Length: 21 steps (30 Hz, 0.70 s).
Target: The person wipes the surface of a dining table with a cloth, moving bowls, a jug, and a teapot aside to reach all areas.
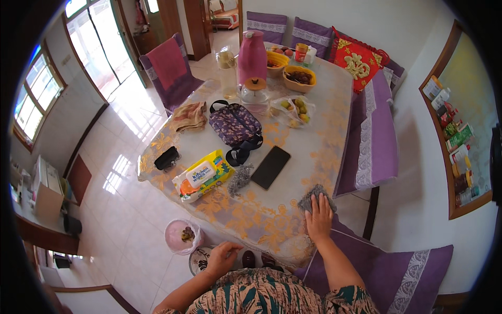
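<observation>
My right hand presses a grey cloth onto the right edge of the table, its fingers laid over the cloth. Held in front of my body, just off the near table edge, my left hand has loosely bent fingers and nothing visible in it. A patterned, lace-edged tablecloth covers the table. Left of the right hand lie a black phone, a crumpled grey mesh-like scrubber and a yellow-green pack of wipes.
Farther back are a dark floral bag, brown cloth, black case, glass teapot, pink thermos, bagged fruit and yellow baskets. A pink bin stands below left. Purple-covered chairs line the right.
</observation>
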Each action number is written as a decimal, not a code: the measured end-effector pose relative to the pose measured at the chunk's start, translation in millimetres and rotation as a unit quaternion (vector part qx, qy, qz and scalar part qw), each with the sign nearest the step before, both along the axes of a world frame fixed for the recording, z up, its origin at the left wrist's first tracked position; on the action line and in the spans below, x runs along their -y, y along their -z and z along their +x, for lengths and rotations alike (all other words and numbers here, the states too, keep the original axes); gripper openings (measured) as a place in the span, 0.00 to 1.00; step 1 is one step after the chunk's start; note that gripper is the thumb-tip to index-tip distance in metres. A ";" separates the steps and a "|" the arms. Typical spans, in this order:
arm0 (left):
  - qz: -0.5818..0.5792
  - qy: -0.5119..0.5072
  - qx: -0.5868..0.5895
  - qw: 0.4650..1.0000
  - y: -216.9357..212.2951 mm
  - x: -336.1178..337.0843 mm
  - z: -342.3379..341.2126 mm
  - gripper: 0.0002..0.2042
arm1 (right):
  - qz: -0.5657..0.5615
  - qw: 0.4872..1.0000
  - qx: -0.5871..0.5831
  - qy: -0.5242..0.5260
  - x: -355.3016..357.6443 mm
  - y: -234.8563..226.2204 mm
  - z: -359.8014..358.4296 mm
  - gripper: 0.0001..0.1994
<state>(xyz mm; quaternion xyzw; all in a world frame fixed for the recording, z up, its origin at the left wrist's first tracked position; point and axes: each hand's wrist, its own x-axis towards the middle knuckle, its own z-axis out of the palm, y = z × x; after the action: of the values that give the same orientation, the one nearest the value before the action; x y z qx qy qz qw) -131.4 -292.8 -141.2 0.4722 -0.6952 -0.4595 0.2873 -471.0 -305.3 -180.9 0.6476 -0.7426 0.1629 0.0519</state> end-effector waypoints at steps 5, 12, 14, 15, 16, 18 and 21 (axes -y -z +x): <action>-0.038 0.006 -0.022 0.999 10.6 8.6 -14.3 0.07 | 0.024 0.974 0.049 -0.219 -13.2 -2.2 89.1 0.31; -0.075 -0.026 0.025 0.997 -9.6 36.7 -54.1 0.11 | 0.086 0.949 0.055 -0.298 41.1 0.6 44.3 0.32; -0.087 -0.021 0.024 0.996 -4.0 40.4 -66.8 0.11 | 0.067 0.976 0.037 -0.202 78.3 -4.0 10.0 0.31; -0.109 -0.011 0.024 0.994 -3.5 44.0 -74.9 0.11 | 0.050 0.988 0.049 -0.140 93.4 -1.3 -4.0 0.31; -0.129 -0.003 0.024 0.991 -2.6 45.8 -80.9 0.12 | 0.027 0.994 0.063 -0.080 103.3 0.4 -12.0 0.30; -0.158 -0.005 0.048 0.986 0.0 52.9 -91.1 0.17 | 0.001 0.996 0.063 -0.065 109.5 2.8 -10.5 0.30; -0.210 -0.030 0.094 0.973 -2.2 82.4 -118.0 0.26 | 0.037 0.971 0.055 -0.232 70.2 -1.2 18.7 0.31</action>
<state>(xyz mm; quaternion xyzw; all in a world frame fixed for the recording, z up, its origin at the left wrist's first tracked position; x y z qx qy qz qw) -249.3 -375.2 -139.0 0.4633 -0.7852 -0.2483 0.3274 -452.3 -375.5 -179.7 0.7936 -0.5796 0.1778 -0.0522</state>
